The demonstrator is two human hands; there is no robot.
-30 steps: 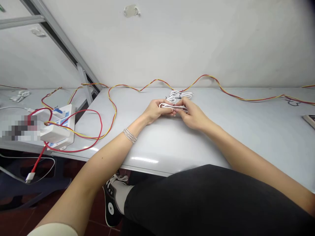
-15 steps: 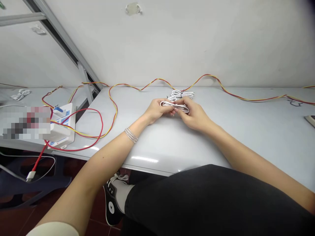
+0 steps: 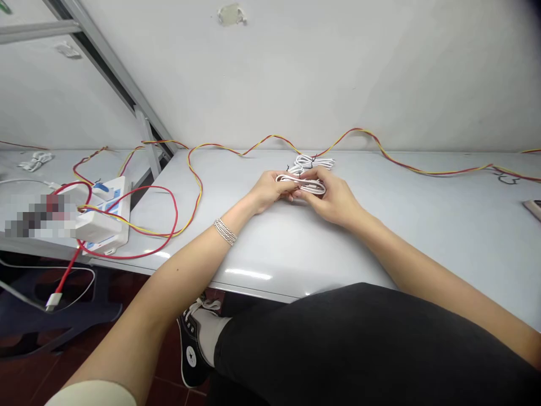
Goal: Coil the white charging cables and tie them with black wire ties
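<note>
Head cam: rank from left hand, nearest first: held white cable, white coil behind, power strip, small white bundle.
1. Held white cable: in the left hand.
2. White coil: behind the hands.
3. Power strip: left, on table.
4. Small white bundle: far left.

Beyond my grip (image 3: 302, 186), a white wall (image 3: 338, 73) with one rough patch (image 3: 231, 14) rises behind the pale grey counter (image 3: 262, 270). A grey metal frame (image 3: 105, 62) slants to the left, and dark red floor tiles (image 3: 34, 378) lie below.
</note>
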